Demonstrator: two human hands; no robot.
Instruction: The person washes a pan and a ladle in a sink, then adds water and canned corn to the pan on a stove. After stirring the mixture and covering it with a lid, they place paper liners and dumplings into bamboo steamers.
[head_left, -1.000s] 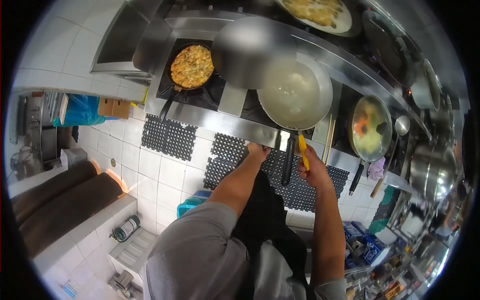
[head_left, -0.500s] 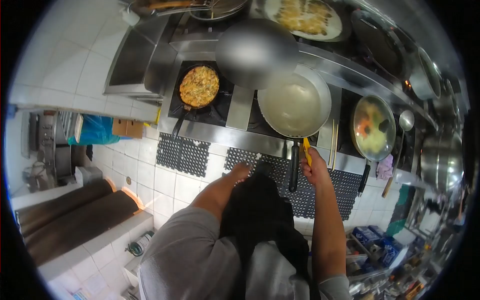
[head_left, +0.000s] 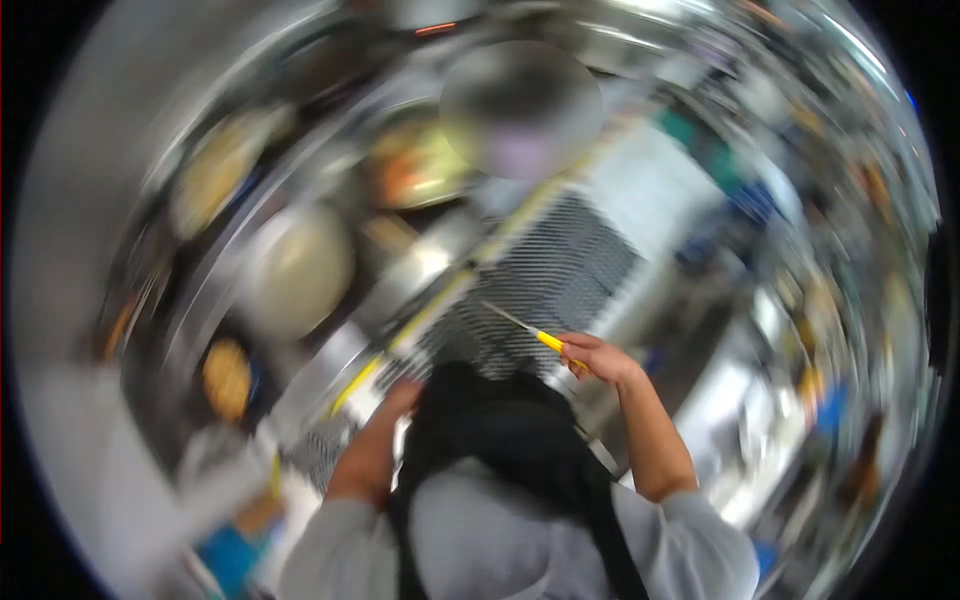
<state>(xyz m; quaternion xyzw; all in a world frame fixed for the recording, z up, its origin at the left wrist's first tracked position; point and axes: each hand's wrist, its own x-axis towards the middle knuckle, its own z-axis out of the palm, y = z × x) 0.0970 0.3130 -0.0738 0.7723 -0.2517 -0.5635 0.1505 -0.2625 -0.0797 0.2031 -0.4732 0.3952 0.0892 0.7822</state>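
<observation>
The person in the black apron [head_left: 480, 415] has swung round to their right, and sharply, for nearly everything about them is a smear. Half a second ago the wide pan [head_left: 344, 280] of pale liquid was right in front of them; now it sits off to their left, on the stove, well apart from both hands. The yellow-handled tool [head_left: 549, 341] has come away from beside that pan's handle and is over the perforated black mat [head_left: 575, 250] on the floor. Its thin, pointed metal end, hidden before, now shows clearly and looks to me like a knife's blade. I'd judge that the work at the wide pan is broken off for the moment, with the tool carried clear of it.

The right hand [head_left: 600, 358] is out in front and to the right, elbow bent, fingers closed round the rear of the yellow handle, the tip slanting up and leftward, touching nothing that I can see. The left arm hangs lower, its hand [head_left: 404, 397] blurred close by the apron's edge; I can't tell whether those fingers are spread or curled, or whether they hold anything.
</observation>
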